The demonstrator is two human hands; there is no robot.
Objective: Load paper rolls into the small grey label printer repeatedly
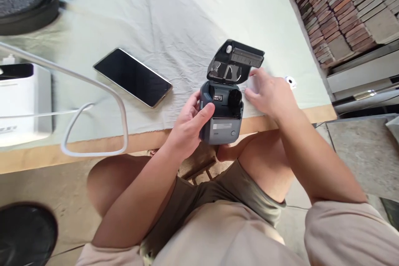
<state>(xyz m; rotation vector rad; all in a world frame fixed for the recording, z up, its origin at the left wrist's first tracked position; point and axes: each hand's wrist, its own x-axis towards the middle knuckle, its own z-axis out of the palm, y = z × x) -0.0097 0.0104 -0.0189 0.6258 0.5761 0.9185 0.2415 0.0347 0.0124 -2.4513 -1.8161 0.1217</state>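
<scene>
My left hand (193, 126) is wrapped round a dark grey portable label printer (222, 126), its thumb over the front left edge. The printer's lid (236, 61) stands raised, and the roll bay inside is open to view. Just right of the printer, my right hand (270, 91) is low over the cloth. Its thumb and fingers curl round something whitish (253, 84), partly hidden and too unclear to name. A small white roll (290, 82) with a dark core lies beyond that hand.
A smartphone (133, 77) with a dark screen lies on the cloth-covered table (174, 12). At the left are a looped white cable (120, 110), a white box-shaped device (26, 106) and a black case (28, 0). Stacked bricks (346, 12) stand beyond the table's right edge.
</scene>
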